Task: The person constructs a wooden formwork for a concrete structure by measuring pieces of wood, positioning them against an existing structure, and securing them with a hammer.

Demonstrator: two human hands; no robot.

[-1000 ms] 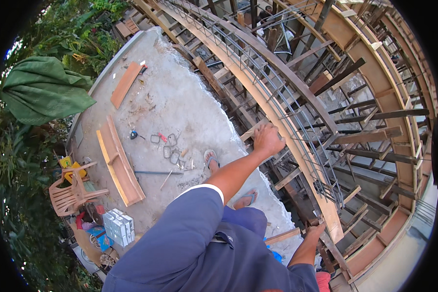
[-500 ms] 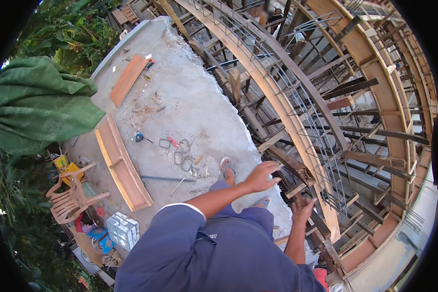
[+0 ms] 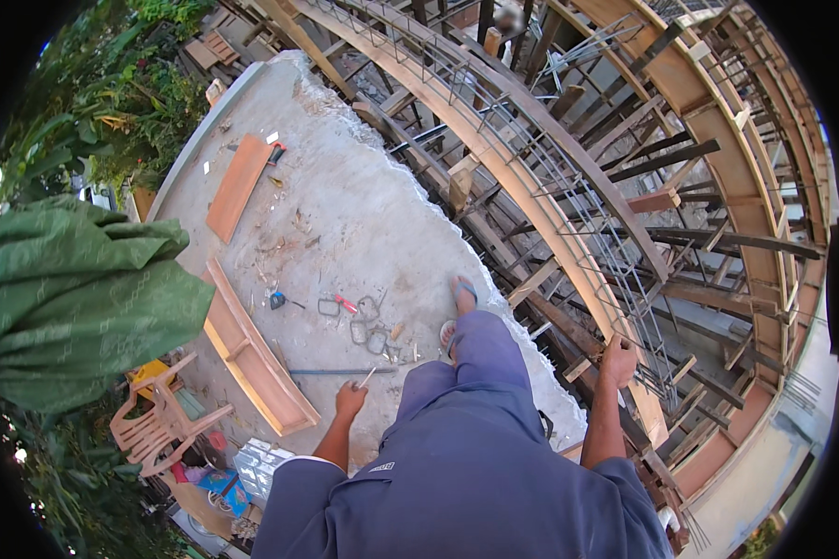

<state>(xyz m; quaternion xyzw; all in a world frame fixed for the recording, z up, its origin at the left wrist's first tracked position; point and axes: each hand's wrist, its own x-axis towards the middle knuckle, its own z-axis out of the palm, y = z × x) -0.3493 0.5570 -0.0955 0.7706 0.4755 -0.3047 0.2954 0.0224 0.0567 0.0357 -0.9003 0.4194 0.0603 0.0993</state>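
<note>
My left hand [image 3: 350,401] hangs low over the concrete floor at my left, its fingers curled. A thin pale stick [image 3: 369,376] shows at its fingertips; whether I hold it or it lies on the floor beyond is unclear. Over at my right, my right hand [image 3: 617,361] is closed, in front of the long plywood form board [image 3: 561,250] and beside the steel rebar cage [image 3: 636,312]. What its fingers enclose, if anything, is hidden. Several bent wire stirrups [image 3: 360,331] lie on the floor ahead with a red-handled tool [image 3: 346,305] among them.
The concrete slab [image 3: 364,224] ends in a ragged edge beside my feet; timber framing [image 3: 718,242] fills the drop beyond. At left are a wooden trough form [image 3: 256,359], a plastic chair [image 3: 163,419] and a green cloth [image 3: 84,298]. A blue tape measure [image 3: 278,300] lies ahead.
My left hand has swung from in front of me down to the left. My right hand has moved forward toward the form board and closed. My feet have shifted and the view has turned slightly.
</note>
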